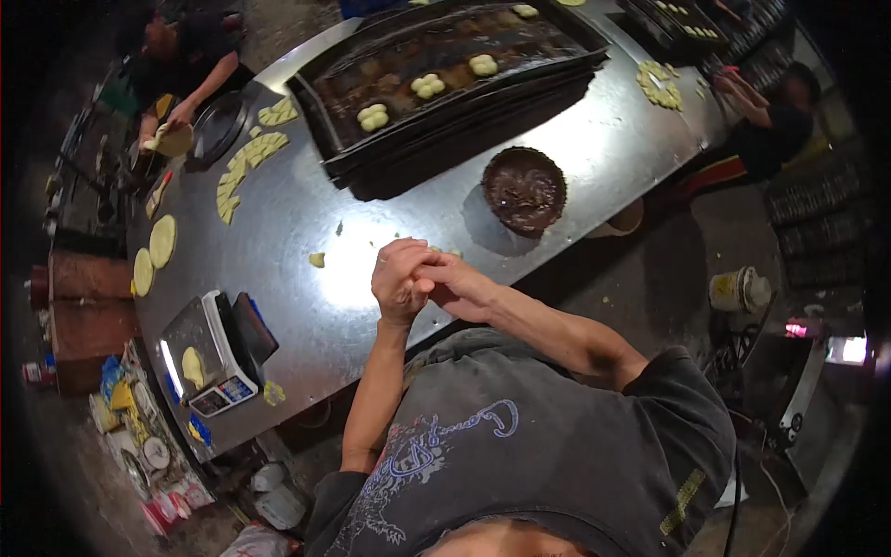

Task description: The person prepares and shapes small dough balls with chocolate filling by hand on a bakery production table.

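My left hand and my right hand are pressed together above the metal table, fingers folded over one another. Whatever lies between the palms is hidden. Just beyond them, small dough bits show on the tabletop, and a dough piece lies to the left. A round bowl of dark brown paste stands to the right of my hands. Farther back is a stack of black baking trays, whose top tray carries dough clusters of several small balls each.
A digital scale holding a dough lump sits at the left. Flat dough rounds and an arc of cut dough pieces lie beyond it. One person handles dough at far left; another is at far right.
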`<state>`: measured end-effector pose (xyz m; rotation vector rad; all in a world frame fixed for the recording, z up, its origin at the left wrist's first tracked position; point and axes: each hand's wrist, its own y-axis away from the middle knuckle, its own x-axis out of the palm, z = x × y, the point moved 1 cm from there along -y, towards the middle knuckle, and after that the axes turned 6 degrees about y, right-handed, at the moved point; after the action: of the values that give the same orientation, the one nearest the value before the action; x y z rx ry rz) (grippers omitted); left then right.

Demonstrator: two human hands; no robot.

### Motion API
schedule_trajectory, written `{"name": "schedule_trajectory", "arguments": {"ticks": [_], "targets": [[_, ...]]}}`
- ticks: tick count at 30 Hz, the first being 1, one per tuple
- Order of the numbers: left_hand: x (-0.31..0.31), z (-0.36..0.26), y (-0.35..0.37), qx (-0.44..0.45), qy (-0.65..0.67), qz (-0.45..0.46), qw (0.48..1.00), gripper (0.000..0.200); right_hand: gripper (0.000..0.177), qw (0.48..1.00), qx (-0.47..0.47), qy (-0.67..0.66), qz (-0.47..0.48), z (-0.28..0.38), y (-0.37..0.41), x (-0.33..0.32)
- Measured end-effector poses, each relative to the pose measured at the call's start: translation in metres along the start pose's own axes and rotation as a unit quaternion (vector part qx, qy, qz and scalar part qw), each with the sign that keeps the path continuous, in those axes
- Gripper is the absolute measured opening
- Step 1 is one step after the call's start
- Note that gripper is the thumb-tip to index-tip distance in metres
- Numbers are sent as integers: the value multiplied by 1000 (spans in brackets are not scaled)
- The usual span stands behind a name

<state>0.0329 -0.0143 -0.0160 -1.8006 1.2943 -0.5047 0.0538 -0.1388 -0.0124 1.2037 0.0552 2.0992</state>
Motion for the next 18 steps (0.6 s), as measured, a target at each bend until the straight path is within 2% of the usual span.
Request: {"name": "schedule_trajectory", "arguments": {"ticks": [2, 3, 4, 5, 6, 7, 8, 9, 10, 11, 12, 14, 17, 18], "targets": [[26, 3, 8, -18, 54, -36, 998, 42, 15, 999, 11, 12, 51, 5, -3, -30], [31, 13, 23, -58, 87, 36, 994, 60, 15, 997, 10, 21, 79, 11, -2, -45], [41, 9, 19, -76, 48, 67, 994, 66, 14, 994, 8, 30, 105, 29, 5, -44], [52, 5, 16, -96, 8, 98, 991, 74, 13, 995, 21, 88, 44, 48, 16, -45], [60, 0, 17, -117, -33, 128, 984, 82, 17, 982, 62, 153, 87, 61, 13, -77], [59, -1, 24, -181, -67, 215, 957, 91, 18, 972, 2, 224, 66, 71, 9, -96], [63, 1, 36, -250, -105, 229, 935, 89, 15, 943, -72, 324, 33, 91, 6, -121], [62, 3, 47, -344, -27, 217, 913, 79, 15, 905, -129, 405, -1, 109, -8, -157], [60, 5, 57, -432, 51, 202, 877, 69, 15, 909, -84, 399, -83, 129, -10, -178], [56, 6, 68, -465, 51, 198, 862, 60, 17, 865, -186, 439, -159, 138, -23, -213], [50, 6, 79, -497, 49, 193, 845, 51, 15, 744, -170, 585, -274, 151, -26, -238], [47, 1, 86, -537, 28, 164, 827, 40, 16, 604, -154, 720, -305, 162, -29, -262], [41, -8, 94, -578, -20, 85, 812, 36, 22, 453, -260, 809, -270, 129, -47, -308], [40, -9, 94, -585, -22, 65, 809, 36, 24, 457, -217, 822, -260, 126, -48, -306]]}}
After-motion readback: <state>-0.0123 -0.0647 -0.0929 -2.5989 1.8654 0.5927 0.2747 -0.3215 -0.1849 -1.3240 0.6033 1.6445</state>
